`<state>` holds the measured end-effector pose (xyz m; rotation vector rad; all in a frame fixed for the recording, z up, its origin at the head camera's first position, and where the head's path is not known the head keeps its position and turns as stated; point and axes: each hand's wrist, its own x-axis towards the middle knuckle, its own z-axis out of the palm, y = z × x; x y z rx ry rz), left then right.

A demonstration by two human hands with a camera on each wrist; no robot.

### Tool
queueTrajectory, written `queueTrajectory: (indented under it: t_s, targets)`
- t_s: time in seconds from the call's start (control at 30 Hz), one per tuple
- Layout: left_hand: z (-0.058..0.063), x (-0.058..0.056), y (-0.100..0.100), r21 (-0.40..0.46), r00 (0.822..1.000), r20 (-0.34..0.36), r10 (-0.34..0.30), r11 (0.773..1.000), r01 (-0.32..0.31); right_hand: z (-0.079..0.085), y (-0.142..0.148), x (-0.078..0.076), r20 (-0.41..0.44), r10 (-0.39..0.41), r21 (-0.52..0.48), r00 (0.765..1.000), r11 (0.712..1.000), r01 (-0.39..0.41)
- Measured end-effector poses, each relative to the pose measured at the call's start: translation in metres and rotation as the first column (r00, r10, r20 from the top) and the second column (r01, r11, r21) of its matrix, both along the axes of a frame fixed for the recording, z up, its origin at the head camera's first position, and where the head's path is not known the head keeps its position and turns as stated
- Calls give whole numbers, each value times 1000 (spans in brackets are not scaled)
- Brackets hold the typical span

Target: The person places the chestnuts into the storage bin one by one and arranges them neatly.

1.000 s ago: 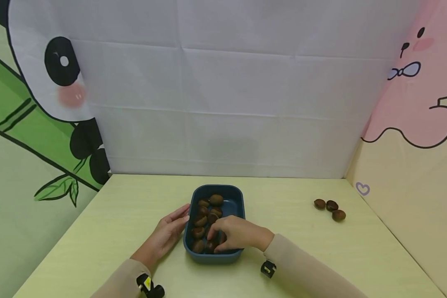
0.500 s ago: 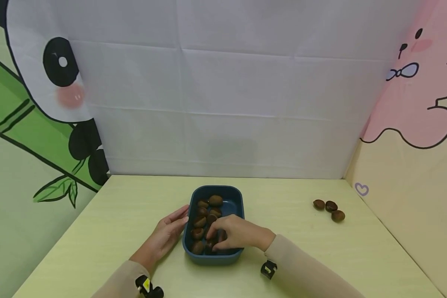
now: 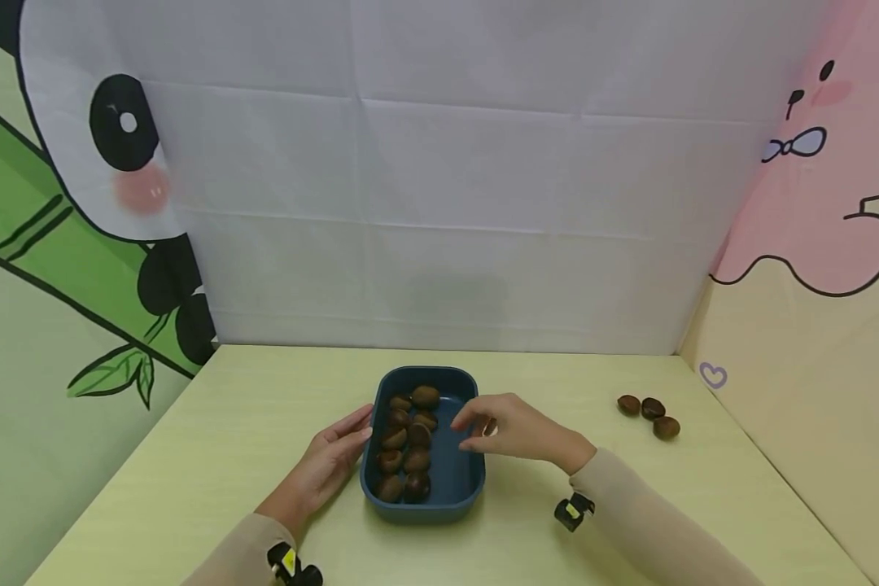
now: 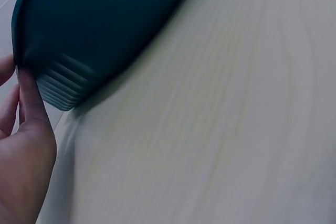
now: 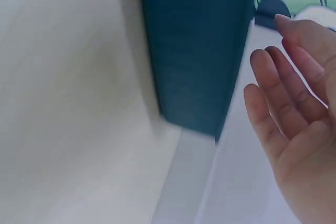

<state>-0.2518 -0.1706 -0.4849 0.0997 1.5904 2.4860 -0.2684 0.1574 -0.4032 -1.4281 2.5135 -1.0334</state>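
A dark blue rectangular box [image 3: 454,439] stands on the table in the head view. Glossy brown chestnuts [image 3: 417,460] lie in two rough columns along its left side, and the right side of its floor is bare. My left hand [image 3: 325,460] rests its nearly straight fingertips against the box's left wall. In the left wrist view its fingers [image 4: 32,100] touch the box by the rim. Over the box's right rim hangs my right hand [image 3: 516,427], fingers loosely curved. The right wrist view shows these fingers [image 5: 268,106] apart, with nothing between them.
Three more chestnuts [image 3: 652,408] lie close together at the table's right rear. Behind the pale yellow table [image 3: 278,382] hangs a white cloth [image 3: 439,179]. Walls with cartoon drawings stand on both sides.
My right hand has lifted off the chestnuts near the box's front and moved right and back to the right rim. The left hand and the box have stayed put.
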Motion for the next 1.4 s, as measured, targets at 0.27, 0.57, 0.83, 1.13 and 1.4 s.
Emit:
queueTrajectory:
  t_s: [0.27, 0.57, 0.83, 1.13, 1.4]
  targets:
    - [-2, 0, -1, -16, 1000, -9, -4, 1000, 4, 4, 63, -7, -3, -173, 42, 985, 984, 173]
    - [-3, 0, 0, -34, 1000, -11, 2, 999, -2, 5, 148, -11, -9, -421, 76, 907, 904, 420]
    - [0, 0, 2, -55, 999, -34, 1, 998, -3, -9, 214, -10, -82, -590, 76, 803, 800, 596]
    - [1, 1, 2, -60, 999, -53, -7, 998, 4, -33, 259, -3, -97, -697, 115, 711, 702, 703]
    - [-1, 1, 1, -43, 999, -37, 7, 999, -8, -53, 280, -4, 69, -771, 166, 634, 635, 754]
